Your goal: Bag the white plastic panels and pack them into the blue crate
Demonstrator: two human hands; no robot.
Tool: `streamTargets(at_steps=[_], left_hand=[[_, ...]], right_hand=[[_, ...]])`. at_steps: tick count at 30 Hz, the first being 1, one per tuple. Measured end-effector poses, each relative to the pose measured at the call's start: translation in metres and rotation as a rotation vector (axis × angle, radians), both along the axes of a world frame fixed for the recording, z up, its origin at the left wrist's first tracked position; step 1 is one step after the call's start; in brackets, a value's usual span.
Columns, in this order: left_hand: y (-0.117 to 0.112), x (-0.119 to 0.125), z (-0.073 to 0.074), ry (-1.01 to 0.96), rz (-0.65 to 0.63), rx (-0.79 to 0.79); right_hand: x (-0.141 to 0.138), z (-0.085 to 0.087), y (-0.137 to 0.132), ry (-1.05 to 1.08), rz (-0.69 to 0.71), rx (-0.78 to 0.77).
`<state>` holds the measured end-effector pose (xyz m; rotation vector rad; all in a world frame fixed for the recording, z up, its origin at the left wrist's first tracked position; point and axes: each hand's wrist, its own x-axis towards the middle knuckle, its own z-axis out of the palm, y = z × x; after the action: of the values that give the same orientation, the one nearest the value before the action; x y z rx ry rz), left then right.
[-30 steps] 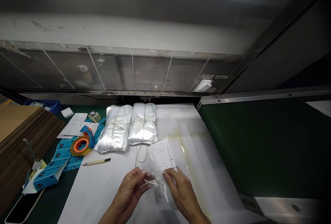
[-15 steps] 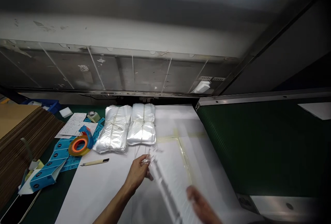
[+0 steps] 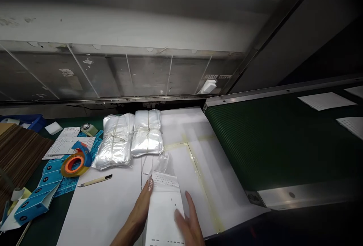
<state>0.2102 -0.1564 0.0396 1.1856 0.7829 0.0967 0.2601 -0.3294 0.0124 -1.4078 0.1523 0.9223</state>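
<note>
A white printed card (image 3: 166, 215) stands low in front of me, with rows of small text across its top and bottom edges. A clear plastic bag (image 3: 165, 162) shows at the card's top end; how much of the card lies inside it I cannot tell. Along the card's left edge, my left hand (image 3: 138, 204) has its fingers closed on the card and bag. My right hand (image 3: 191, 223) is at the card's right edge, fingers apart, its thumb blurred over the card face. Two tied bundles of clear bags (image 3: 115, 142) lie just beyond.
A green conveyor belt (image 3: 241, 136) with several white cards (image 3: 326, 101) runs on the right. On the left are a tape roll (image 3: 73, 164), a utility knife (image 3: 95, 180), blue labels (image 3: 38, 204), handwritten notes (image 3: 66, 144) and stacked cardboard (image 3: 22, 155). White sheeting (image 3: 104, 212) covers the worktop.
The blurred item at my left hand now shows as a white printed card with a clear bag. My right hand has moved left to its edge. The view has shifted right, showing more cards on the belt.
</note>
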Motion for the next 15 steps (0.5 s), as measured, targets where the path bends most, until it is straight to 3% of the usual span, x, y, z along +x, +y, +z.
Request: streamTargets(at_steps=[3, 5, 7, 11, 15], left_hand=[[-0.007, -0.021, 0.001, -0.040, -0.049, -0.368], [-0.012, -0.033, 0.000, -0.021, -0.050, -0.586], [-0.017, -0.040, -0.004, 0.001, -0.034, -0.684], [-0.026, -0.049, -0.019, 0.025, 0.015, -0.624], [-0.036, -0.068, -0.028, 0.085, 0.060, -0.355]], right_hand=[[0.004, 0.003, -0.011, -0.047, 0.041, -0.098], [0.011, 0.003, -0.018, -0.115, 0.157, -0.104], [0.017, 0.004, -0.020, -0.236, 0.321, -0.125], [0.019, 0.003, -0.011, -0.469, 0.520, -0.290], [0.007, -0.005, -0.022, -0.680, 0.579, -0.464]])
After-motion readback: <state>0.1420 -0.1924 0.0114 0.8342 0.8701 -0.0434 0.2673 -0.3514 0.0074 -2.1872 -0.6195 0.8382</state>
